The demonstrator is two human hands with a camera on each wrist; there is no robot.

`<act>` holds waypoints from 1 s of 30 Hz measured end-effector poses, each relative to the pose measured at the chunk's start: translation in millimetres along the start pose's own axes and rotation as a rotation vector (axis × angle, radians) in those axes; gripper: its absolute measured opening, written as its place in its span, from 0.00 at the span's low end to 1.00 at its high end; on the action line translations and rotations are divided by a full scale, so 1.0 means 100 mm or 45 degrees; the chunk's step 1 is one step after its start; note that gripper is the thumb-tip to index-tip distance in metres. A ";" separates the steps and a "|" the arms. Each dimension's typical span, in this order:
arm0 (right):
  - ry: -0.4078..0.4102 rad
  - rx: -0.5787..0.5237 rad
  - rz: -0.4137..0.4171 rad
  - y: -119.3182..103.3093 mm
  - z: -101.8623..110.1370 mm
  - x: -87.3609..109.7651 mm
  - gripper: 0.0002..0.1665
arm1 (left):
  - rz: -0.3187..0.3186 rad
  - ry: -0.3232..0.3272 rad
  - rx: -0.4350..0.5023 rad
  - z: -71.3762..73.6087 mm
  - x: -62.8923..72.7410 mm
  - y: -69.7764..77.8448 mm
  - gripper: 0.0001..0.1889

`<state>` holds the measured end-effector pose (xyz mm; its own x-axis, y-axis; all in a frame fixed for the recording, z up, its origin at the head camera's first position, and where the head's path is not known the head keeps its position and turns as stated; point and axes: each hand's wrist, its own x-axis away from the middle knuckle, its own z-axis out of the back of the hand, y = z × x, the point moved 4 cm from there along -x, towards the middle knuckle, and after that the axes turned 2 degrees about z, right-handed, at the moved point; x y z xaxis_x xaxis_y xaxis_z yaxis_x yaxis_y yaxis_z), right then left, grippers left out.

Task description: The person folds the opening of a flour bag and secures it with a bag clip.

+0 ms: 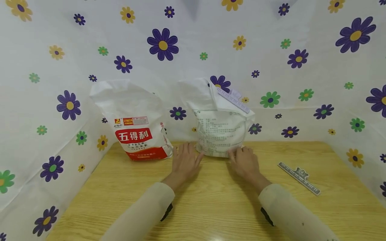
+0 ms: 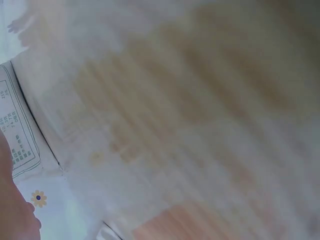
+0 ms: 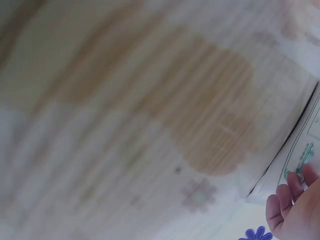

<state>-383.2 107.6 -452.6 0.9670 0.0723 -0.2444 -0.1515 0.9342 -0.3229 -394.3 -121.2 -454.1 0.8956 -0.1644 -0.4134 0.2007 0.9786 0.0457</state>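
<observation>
A white flour bag (image 1: 221,130) with green print stands at the back of the table, its top folded over. A lilac clip (image 1: 233,100) with piano-key-like marks lies slanted along the folded edge. My left hand (image 1: 185,160) is at the bag's lower left corner, fingers extended forward and thumb toward its base. The right hand (image 1: 245,164) is at the lower right corner, its thumb by the base. In the right wrist view, the fingers of that hand (image 3: 297,207) lie loosely bent beside the bag's printed side (image 3: 305,155). The left wrist view shows only part of the left hand (image 2: 17,200).
Another white flour bag (image 1: 140,125) with red print stands to the left, its top unfolded. A grey clip (image 1: 298,177) with a bear-like figure lies on the wooden table (image 1: 211,207) at right. Flower-patterned cloth (image 1: 193,43) hangs close behind and at both sides.
</observation>
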 end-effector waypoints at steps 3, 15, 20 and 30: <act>0.020 -0.056 0.004 -0.06 -0.02 0.01 0.31 | -0.029 0.040 0.005 0.05 0.05 -0.03 0.31; 0.066 -0.190 0.057 -0.34 -0.08 0.04 0.30 | -0.117 0.119 -0.024 0.31 0.17 -0.28 0.33; 0.083 -0.217 0.071 -0.45 -0.11 0.05 0.30 | -0.209 0.272 -0.040 0.50 0.16 -0.42 0.32; 0.151 -0.180 0.183 -0.69 -0.13 0.07 0.21 | -0.247 0.358 -0.105 0.86 0.05 -0.67 0.33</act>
<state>-369.1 39.2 -444.0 0.9038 0.1514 -0.4003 -0.3210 0.8584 -0.4002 -369.6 -198.6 -380.9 0.6973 -0.3189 -0.6419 0.3133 0.9411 -0.1272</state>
